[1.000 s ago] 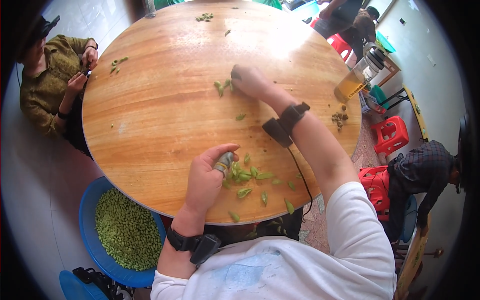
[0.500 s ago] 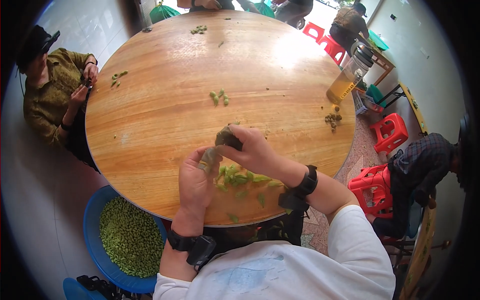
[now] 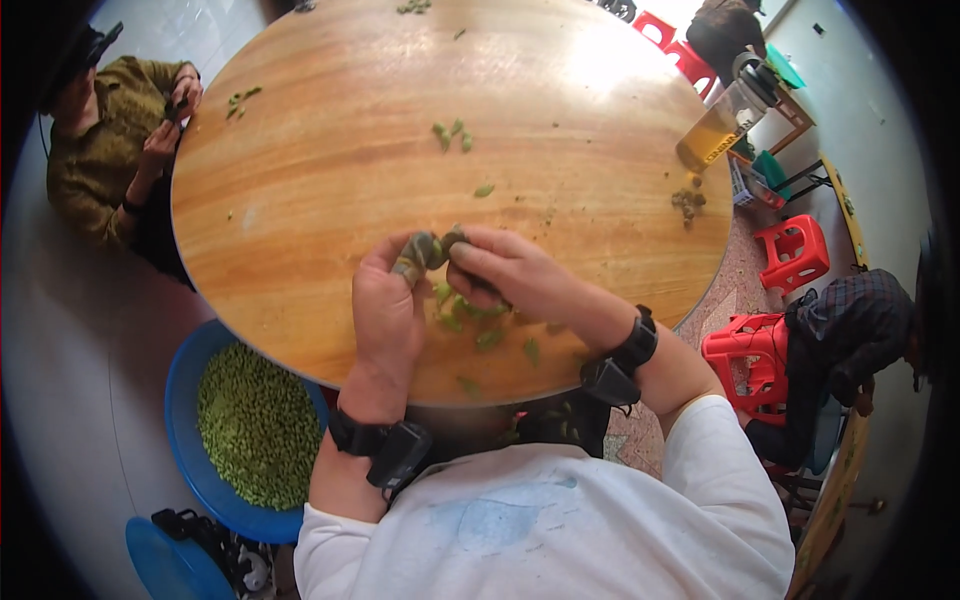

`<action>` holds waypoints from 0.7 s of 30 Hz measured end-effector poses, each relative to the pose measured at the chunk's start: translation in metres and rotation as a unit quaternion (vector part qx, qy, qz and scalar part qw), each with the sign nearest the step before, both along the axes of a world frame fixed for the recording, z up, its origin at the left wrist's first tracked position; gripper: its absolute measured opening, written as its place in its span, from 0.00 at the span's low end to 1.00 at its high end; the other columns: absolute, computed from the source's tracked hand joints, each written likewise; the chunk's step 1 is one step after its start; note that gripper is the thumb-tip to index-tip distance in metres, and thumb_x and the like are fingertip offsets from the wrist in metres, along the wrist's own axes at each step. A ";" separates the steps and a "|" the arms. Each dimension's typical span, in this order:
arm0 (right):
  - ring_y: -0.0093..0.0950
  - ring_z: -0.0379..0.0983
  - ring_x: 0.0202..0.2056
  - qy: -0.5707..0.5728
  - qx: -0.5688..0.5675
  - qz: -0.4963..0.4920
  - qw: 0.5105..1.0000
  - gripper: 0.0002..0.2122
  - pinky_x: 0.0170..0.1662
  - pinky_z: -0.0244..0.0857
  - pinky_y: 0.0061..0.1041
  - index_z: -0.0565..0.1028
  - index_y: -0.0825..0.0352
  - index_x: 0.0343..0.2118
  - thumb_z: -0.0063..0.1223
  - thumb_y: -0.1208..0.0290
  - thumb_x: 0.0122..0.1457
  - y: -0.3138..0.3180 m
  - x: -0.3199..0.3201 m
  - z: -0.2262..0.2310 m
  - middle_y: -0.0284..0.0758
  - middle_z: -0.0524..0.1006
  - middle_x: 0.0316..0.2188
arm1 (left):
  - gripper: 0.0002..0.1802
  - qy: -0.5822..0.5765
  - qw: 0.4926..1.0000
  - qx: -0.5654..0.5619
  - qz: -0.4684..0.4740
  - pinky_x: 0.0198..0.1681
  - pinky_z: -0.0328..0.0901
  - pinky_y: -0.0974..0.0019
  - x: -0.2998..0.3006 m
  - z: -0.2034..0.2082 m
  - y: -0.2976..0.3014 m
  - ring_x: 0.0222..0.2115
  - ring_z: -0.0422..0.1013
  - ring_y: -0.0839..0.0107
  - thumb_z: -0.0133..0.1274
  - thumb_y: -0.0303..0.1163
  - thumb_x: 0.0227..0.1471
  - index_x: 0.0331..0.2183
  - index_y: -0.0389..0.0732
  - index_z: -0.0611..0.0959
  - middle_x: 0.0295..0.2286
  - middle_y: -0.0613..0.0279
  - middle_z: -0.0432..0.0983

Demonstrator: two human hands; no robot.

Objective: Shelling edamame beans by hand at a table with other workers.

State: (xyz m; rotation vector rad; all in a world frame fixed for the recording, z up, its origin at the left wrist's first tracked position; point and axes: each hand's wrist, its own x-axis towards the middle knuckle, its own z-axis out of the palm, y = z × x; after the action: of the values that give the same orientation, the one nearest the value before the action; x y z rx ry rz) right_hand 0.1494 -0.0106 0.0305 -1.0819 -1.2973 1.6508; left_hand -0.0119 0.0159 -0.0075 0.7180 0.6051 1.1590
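One green pod (image 3: 432, 247) is pinched between the left hand (image 3: 385, 305) and right hand (image 3: 510, 272), both closed on it above the round wooden bench (image 3: 300, 200). Three loose pods (image 3: 452, 134) lie farther out. One blue basin (image 3: 185, 370) on the floor holds shelled green beans (image 3: 255, 425).

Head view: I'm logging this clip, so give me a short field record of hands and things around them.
left hand: holds green pod by the fingers
right hand: pinches same pod from the other end
under hands: loose pods on round wooden table
lower left: blue basin of shelled beans
table's right edge: jug of yellow liquid
nearby: seated person at left
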 end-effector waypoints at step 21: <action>0.11 0.56 0.16 -0.068 0.040 -0.066 0.995 0.09 0.17 0.49 0.14 0.70 0.66 0.24 0.46 0.69 0.59 0.001 0.002 -0.005 0.22 0.64 0.14 | 0.11 0.144 0.982 0.122 0.025 0.29 0.62 0.82 0.008 0.005 -0.007 0.28 0.67 0.83 0.46 0.17 0.48 0.36 0.36 0.76 0.31 0.67 0.72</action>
State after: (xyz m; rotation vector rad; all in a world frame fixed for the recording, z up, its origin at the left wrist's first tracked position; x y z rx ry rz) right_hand 0.1513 -0.0092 0.0255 -1.2226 -1.3360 1.4377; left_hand -0.0040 0.0094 -0.0021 1.0984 0.7331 1.1971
